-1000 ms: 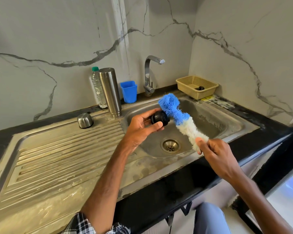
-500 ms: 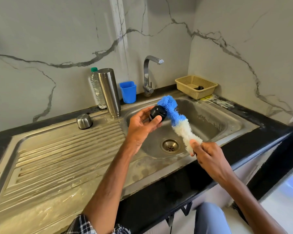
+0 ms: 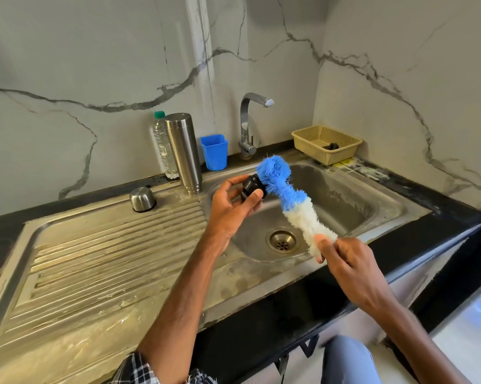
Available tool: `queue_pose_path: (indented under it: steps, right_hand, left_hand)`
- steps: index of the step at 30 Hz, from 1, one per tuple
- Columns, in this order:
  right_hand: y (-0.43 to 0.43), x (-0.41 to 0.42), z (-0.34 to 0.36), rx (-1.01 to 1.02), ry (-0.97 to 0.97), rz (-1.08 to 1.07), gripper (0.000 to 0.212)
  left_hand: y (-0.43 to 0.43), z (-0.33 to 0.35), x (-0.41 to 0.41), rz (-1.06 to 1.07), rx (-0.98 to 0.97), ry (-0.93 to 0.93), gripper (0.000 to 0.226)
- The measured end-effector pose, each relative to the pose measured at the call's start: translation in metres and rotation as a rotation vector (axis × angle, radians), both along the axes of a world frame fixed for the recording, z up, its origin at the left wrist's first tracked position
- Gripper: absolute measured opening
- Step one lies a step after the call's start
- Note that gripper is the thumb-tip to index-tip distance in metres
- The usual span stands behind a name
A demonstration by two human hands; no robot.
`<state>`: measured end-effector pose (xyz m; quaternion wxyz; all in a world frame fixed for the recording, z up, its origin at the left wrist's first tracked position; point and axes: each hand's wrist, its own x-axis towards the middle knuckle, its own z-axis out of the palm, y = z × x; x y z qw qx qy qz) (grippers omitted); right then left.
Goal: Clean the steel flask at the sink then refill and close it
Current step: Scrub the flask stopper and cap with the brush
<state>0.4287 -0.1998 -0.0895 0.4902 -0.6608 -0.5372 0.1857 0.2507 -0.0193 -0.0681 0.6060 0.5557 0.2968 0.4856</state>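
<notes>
Nearest the camera, over the front edge of the sink [image 3: 344, 198], the right hand [image 3: 347, 261] pinches the white lower end of a bottle brush [image 3: 292, 198] between thumb and curled fingers. The handle itself is hidden in the fist. The brush slants up and to the left, and its blue tip presses against a small black stopper [image 3: 251, 186]. The left hand [image 3: 231, 209] holds this stopper above the basin, thumb on the near side and fingers wrapped round the back. The drain [image 3: 282, 241] lies below and between the two hands.

I judge the step in hand to be scrubbing the flask's inner stopper, a part of the cleaning stage; refilling and closing look some way off. The next move probably calls for turning the stopper in the fingers so the bristles reach its other faces, then rinsing it under the tap [image 3: 250, 120], which shows no water running.

The steel flask [image 3: 183, 153] is in neither hand. It stands upright on the sink's rim, beyond and to the left of the left hand and well apart from it, seemingly mouth down, though I cannot be sure. Its steel cup lid [image 3: 142, 199] sits dome up on the drainboard [image 3: 95, 245] further left. Behind the flask, touching or just beside it, stands a plastic water bottle [image 3: 161, 145], with a blue cup [image 3: 214, 152] to its right and a yellow basket [image 3: 341, 151] in the far corner.
</notes>
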Motion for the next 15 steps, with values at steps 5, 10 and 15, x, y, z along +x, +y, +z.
queue_pose_path:
  steps: [5, 10, 15]
  right_hand:
    - [-0.0008, 0.0007, -0.0034, 0.003, -0.020, -0.037, 0.045]
    - [0.0026, -0.0033, -0.0032, 0.009, -0.038, -0.050, 0.045]
    - [0.0024, -0.0032, 0.0004, 0.039, -0.083, -0.026, 0.046]
  left_hand:
    - [-0.0068, -0.0046, 0.0047, 0.020, 0.089, 0.138, 0.050]
    - [-0.0084, -0.0023, 0.0038, 0.021, 0.087, 0.118, 0.049]
    - [-0.0061, -0.0007, 0.0027, 0.009, 0.070, 0.097, 0.047]
